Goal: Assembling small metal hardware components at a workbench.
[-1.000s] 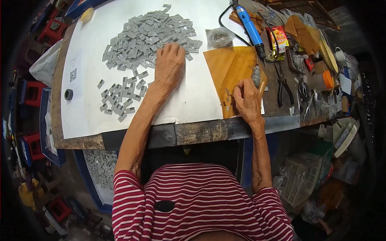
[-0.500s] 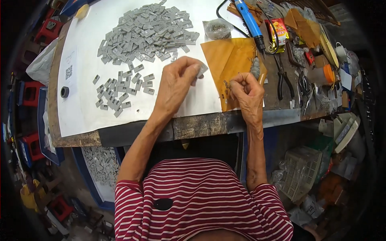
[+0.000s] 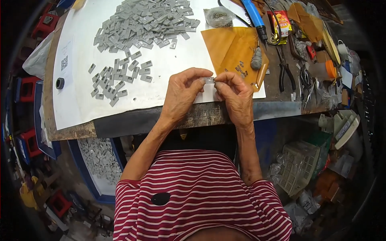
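Observation:
My left hand point(image 3: 183, 95) pinches a small grey rectangular plastic piece point(image 3: 209, 80) between thumb and fingers, above the near edge of the white sheet. Close against the piece's right end, my right hand point(image 3: 236, 95) is closed in a pinch; whatever lies between its fingertips is hidden. To the right, several tiny dark parts point(image 3: 241, 69) lie on an orange-brown sheet point(image 3: 221, 44). A large heap of similar grey pieces point(image 3: 146, 25) covers the far left of the white sheet, with a smaller loose group point(image 3: 114, 78) nearer to me.
A blue electric screwdriver point(image 3: 255, 19) with a dark cable points down at the far right. Near it are a bag of small screws point(image 3: 219, 17), a grey lump point(image 3: 256, 58) and black-handled pliers point(image 3: 284, 72). A black ring point(image 3: 60, 83) sits left; a blue tray point(image 3: 86, 168) of grey pieces stands below.
My right hand has moved left from the orange-brown sheet to the grey piece. My left hand has come slightly down and right with that piece, so both hands now meet.

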Tool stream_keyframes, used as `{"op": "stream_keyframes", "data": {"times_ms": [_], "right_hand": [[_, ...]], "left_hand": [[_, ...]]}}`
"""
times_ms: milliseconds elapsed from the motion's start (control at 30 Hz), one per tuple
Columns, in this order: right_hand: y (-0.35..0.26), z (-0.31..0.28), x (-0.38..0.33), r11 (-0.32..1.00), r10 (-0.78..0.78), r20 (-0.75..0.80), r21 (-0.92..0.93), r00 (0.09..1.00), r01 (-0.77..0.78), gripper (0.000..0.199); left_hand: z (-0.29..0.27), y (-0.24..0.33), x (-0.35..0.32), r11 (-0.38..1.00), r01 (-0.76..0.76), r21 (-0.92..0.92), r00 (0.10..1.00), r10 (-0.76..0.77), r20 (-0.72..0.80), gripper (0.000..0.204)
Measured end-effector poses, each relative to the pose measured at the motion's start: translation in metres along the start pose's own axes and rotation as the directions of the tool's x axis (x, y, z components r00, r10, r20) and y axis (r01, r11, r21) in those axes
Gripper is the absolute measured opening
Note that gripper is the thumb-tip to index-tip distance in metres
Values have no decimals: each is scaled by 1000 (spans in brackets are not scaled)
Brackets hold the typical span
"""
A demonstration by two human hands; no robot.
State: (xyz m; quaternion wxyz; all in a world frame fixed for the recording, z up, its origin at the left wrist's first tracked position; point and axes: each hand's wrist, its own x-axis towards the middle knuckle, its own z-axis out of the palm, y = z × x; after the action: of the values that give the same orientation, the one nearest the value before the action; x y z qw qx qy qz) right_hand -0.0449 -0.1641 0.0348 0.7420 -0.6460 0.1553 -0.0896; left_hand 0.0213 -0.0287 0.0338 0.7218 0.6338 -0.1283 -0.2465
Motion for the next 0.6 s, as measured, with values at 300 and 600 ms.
{"op": "stream_keyframes", "data": {"times_ms": [300, 600], "right_hand": [[-3, -3, 2, 980, 5, 26, -200, 1000, 1, 9], [-1, -12, 4, 967, 70, 56, -250, 996, -54, 12]], "left_hand": [[-2, -3, -4, 994, -2, 110, 1000, 4, -24, 18], [-1, -7, -6, 993, -11, 117, 1000, 12, -8, 16]]}}
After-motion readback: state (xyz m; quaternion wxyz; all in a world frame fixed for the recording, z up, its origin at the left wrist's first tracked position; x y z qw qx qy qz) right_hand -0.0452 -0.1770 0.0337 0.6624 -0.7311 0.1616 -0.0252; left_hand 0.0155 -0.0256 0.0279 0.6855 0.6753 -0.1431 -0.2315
